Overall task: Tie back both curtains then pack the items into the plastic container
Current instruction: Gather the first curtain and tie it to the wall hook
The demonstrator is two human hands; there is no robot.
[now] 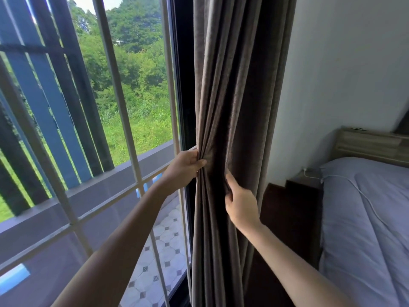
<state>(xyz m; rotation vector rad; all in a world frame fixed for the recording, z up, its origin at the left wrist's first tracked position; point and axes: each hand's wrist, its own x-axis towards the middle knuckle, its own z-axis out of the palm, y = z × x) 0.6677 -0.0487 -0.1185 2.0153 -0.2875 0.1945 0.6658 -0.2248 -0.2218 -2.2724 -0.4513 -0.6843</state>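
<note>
— Curtain (232, 89) status?
— Bunched at the window's right edge, beside the bed (365, 207). My left hand (183, 167) grips the folds, my right hand (240, 202) pinches a pleat lower down.
— Step?
— Gathering curtain 1 of 2, I'd say. Next needs a tie; none visible.

Both hands hold the brown curtain (232, 96) by the window (124, 107). The left hand (184, 166) grips its edge; the right hand (240, 201) pinches a fold. A bed (365, 218) sits nearby.
</note>
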